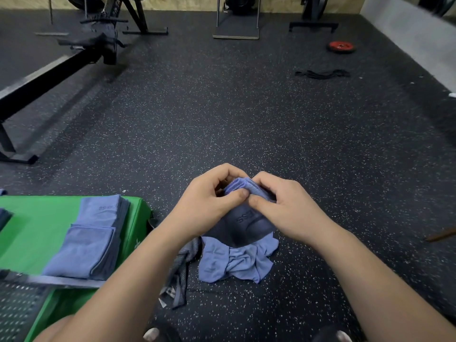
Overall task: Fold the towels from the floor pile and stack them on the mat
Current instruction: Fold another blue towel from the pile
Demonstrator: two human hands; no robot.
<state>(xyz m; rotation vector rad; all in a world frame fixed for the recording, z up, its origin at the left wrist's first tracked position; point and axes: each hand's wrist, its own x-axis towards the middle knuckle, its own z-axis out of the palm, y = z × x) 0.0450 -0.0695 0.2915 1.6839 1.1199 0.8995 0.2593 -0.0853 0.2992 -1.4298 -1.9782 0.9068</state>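
both the left hand (209,193) and right hand (278,201) pinch the bunched top edge of a blue microfibre towel (244,218) above the crumpled floor pile (234,260); folded blue towels (91,240) lie stacked on the green padded mat (37,228).

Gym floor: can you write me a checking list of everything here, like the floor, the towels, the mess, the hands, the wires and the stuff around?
Surface: black speckled floor; a green mat lies at the left.
Job's things: stack of folded towels on the mat; blue towel held up between the hands; crumpled pile of towels on the floor under it.
Clutter: grey patterned cloth beside the pile; black straps and a red weight plate farther off.
Grippers: left hand and right hand both pinch the blue towel's top edge.
Cables: nothing seen.
Surroundings: rowing machine at the left, metal stands by the far wall.
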